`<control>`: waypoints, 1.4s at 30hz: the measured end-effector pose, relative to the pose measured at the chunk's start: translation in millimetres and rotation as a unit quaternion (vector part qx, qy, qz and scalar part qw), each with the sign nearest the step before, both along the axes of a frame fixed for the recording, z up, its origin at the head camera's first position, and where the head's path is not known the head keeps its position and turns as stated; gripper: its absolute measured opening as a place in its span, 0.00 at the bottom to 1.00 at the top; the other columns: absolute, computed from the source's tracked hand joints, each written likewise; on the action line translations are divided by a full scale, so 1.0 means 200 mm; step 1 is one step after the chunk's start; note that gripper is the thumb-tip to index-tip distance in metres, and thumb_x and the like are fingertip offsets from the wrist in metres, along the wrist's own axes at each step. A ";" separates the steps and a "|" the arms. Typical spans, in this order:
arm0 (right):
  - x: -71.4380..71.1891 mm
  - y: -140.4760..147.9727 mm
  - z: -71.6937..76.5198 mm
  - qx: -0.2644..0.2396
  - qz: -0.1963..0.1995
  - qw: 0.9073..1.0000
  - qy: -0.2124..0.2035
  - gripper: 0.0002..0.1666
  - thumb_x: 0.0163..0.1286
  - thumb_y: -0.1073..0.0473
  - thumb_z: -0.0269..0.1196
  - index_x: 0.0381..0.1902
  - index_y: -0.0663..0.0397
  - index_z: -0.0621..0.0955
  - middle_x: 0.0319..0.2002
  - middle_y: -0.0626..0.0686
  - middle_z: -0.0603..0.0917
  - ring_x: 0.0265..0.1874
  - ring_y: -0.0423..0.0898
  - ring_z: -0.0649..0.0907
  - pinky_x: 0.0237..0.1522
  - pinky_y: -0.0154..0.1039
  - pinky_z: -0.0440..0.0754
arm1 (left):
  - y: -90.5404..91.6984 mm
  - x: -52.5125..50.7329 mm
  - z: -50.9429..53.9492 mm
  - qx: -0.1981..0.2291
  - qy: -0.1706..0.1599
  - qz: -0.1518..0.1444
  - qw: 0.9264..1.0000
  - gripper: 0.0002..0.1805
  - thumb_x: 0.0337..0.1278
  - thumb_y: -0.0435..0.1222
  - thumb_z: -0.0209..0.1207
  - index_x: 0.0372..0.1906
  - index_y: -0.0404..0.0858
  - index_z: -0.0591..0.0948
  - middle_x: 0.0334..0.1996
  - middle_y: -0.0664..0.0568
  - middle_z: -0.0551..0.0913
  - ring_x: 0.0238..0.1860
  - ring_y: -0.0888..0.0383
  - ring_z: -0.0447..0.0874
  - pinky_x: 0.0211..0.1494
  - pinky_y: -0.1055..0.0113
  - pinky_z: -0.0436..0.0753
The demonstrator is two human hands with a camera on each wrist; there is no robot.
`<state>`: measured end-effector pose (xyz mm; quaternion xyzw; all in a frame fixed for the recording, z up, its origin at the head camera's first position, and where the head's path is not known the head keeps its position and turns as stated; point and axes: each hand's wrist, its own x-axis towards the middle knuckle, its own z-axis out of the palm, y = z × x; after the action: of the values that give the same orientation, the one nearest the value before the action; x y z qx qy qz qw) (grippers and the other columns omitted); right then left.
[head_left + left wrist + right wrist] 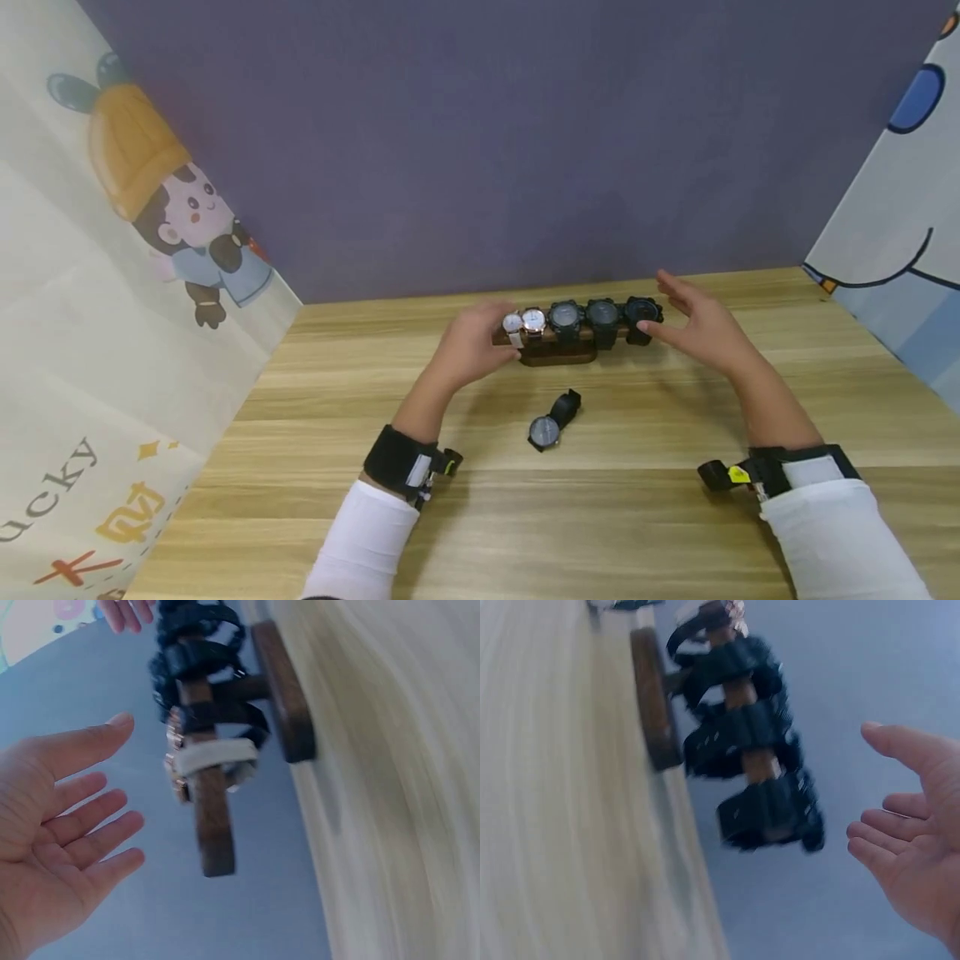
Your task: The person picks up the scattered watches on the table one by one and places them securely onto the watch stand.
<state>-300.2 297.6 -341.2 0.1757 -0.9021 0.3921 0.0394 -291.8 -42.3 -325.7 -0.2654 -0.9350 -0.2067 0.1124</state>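
A dark wooden watch stand bears a row of several watches on its bar. At its left end sit a small white-strapped watch and a rose-gold watch; bulky black watches fill the rest. My left hand is by the bar's left end, fingers spread; the left wrist view shows a gap between the hand and the bare bar end. By the rightmost black watch is my right hand, also with extended fingers and apart from it in the right wrist view.
A loose watch with a black strap lies on the wooden table in front of the stand. Behind the table rises a grey-blue panel. Printed cartoon sheets flank it on the left and right.
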 end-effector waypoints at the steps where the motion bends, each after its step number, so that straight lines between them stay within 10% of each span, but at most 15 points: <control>1: 0.01 -0.01 0.01 0.000 0.004 1.000 0.008 0.53 0.66 0.46 0.67 0.78 0.50 0.51 0.72 0.67 0.58 0.68 0.69 0.61 0.63 0.67 0.64 | 0.00 0.02 0.00 0.000 -0.001 -0.006 1.000 0.34 0.47 0.37 0.74 0.62 0.35 0.77 0.58 0.44 0.79 0.54 0.49 0.79 0.58 0.58 0.79; 10: 0.12 -0.11 0.09 0.028 0.038 0.994 0.102 0.46 0.63 0.53 0.70 0.73 0.58 0.63 0.69 0.67 0.64 0.63 0.69 0.68 0.58 0.68 0.69 | 0.07 0.13 -0.03 -0.035 -0.057 -0.065 0.996 0.27 0.53 0.41 0.71 0.57 0.34 0.81 0.47 0.47 0.85 0.43 0.54 0.84 0.44 0.67 0.83; 18: 0.16 -0.14 0.12 0.027 0.058 0.988 0.143 0.42 0.62 0.56 0.71 0.70 0.61 0.67 0.66 0.66 0.69 0.59 0.67 0.73 0.57 0.64 0.73 | 0.15 0.18 -0.11 -0.173 -0.126 -0.098 0.972 0.28 0.51 0.51 0.70 0.52 0.37 0.84 0.42 0.52 0.86 0.37 0.61 0.83 0.44 0.70 0.81; 25: 0.19 -0.16 0.12 0.039 0.066 0.987 0.142 0.34 0.63 0.58 0.70 0.65 0.62 0.73 0.63 0.65 0.73 0.58 0.66 0.74 0.55 0.65 0.73 | 0.21 0.22 -0.17 -0.255 -0.115 -0.081 0.957 0.28 0.46 0.63 0.67 0.19 0.45 0.72 0.17 0.60 0.67 0.21 0.63 0.66 0.25 0.71 0.70; 35: 0.20 -0.18 0.11 0.059 0.085 0.984 0.147 0.32 0.64 0.58 0.69 0.63 0.64 0.74 0.63 0.66 0.72 0.56 0.65 0.76 0.55 0.64 0.75 | 0.24 0.22 -0.18 -0.296 -0.146 -0.072 0.941 0.25 0.43 0.58 0.72 0.23 0.45 0.75 0.20 0.60 0.74 0.23 0.62 0.71 0.24 0.69 0.72; 42: 0.19 -0.19 0.10 0.054 0.088 0.984 0.143 0.33 0.63 0.60 0.70 0.63 0.65 0.73 0.63 0.66 0.72 0.54 0.65 0.77 0.53 0.63 0.76 | 0.24 0.22 -0.19 -0.273 -0.143 -0.089 0.947 0.20 0.47 0.51 0.72 0.22 0.44 0.75 0.18 0.59 0.72 0.21 0.62 0.68 0.23 0.70 0.69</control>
<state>-261.8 259.4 -321.7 0.3106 -0.8880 0.3157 0.1236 -248.2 4.8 -363.1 -0.3359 -0.9344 0.0116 -0.1180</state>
